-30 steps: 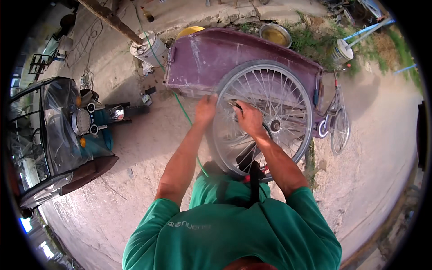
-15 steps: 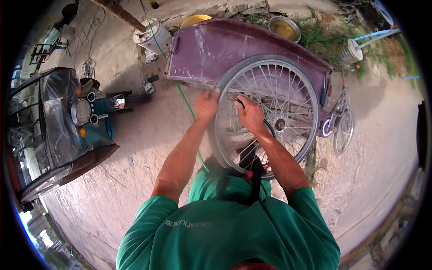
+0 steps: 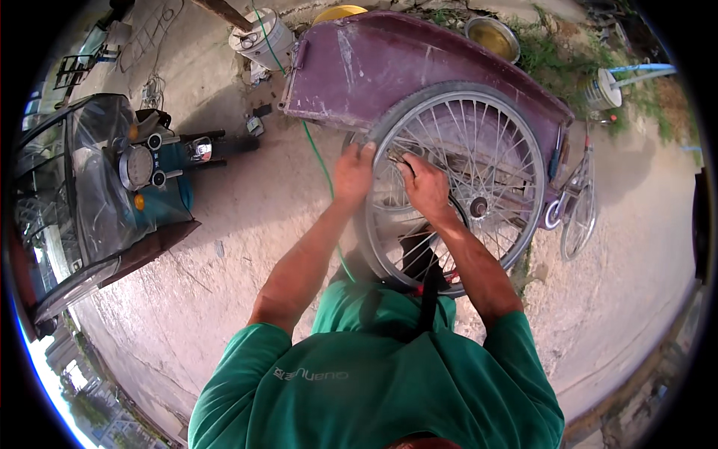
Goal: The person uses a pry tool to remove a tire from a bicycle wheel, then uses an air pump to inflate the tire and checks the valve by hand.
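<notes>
A large spoked wheel (image 3: 533,179) with a grey tyre stands in front of me, against a purple metal cart body (image 3: 419,56). My left hand (image 3: 354,176) is closed round the tyre at the wheel's left side. Inside the rim, close to that hand, my right hand (image 3: 428,187) grips a small dark-handled tool with a brass-coloured tip. The tip meets the inner rim, and its exact kind is too small to make out. A black hose (image 3: 462,212) curves out below my right wrist. Low on the wheel, a red part (image 3: 451,276) shows beside my right forearm.
To the left stands a three-wheeled vehicle (image 3: 136,166) with clear plastic sheeting. A green hose (image 3: 317,157) runs along the ground left of the wheel. White buckets (image 3: 262,41) and a metal basin (image 3: 492,39) stand behind the cart. A small bicycle wheel (image 3: 579,217) is at right.
The cart, wheel and surroundings sit slightly further right in view, the cart's near side also higher. Both hands keep their holds, with the right hand's tool still at the rim.
</notes>
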Demonstrator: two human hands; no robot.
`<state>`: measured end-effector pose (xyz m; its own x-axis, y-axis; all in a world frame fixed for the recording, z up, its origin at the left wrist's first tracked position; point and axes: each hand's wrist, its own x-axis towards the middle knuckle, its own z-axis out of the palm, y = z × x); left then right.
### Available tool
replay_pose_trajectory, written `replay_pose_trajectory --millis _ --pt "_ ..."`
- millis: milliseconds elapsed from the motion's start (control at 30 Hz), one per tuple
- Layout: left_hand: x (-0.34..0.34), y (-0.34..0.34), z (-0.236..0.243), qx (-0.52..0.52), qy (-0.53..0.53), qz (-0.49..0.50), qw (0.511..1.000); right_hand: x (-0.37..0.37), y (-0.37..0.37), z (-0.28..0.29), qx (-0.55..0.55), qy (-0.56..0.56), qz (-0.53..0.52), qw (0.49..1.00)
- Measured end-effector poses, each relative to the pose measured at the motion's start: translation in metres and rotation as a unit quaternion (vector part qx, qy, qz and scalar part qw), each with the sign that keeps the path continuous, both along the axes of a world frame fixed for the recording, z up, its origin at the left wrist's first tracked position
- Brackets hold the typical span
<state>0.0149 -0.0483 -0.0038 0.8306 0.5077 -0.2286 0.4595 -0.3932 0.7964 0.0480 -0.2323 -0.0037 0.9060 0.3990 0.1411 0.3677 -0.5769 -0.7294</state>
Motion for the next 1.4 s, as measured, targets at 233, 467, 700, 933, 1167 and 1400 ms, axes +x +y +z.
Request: replay_pose_trajectory --millis 233,467,700,933,1167,1400 --pt "-0.008 -0.005 0.011 0.001 0.015 0.012 1.000 -0.002 0.003 0.001 0.007 -0.006 0.010 1.000" --pt "-0.008 -0.002 0.015 0.013 0.019 -0.010 1.000 -0.003 -0.001 0.000 0.006 -0.026 0.016 1.000" --pt "-0.004 0.014 -0.013 -0.082 0.010 -0.041 0.996 -0.002 -0.002 -0.001 0.006 -0.025 0.012 1.000" --pt "0.021 0.015 0.000 -0.162 0.017 -0.034 0.986 -0.003 0.000 -0.006 0.013 -0.034 0.000 0.999" --pt "0.014 -0.006 0.016 0.197 -0.046 -0.071 0.977 -0.005 0.000 0.000 0.012 0.010 -0.001 1.000" --pt "0.012 -0.005 0.012 0.120 0.005 -0.043 0.992 0.001 0.001 0.007 -0.030 0.072 0.029 0.996"
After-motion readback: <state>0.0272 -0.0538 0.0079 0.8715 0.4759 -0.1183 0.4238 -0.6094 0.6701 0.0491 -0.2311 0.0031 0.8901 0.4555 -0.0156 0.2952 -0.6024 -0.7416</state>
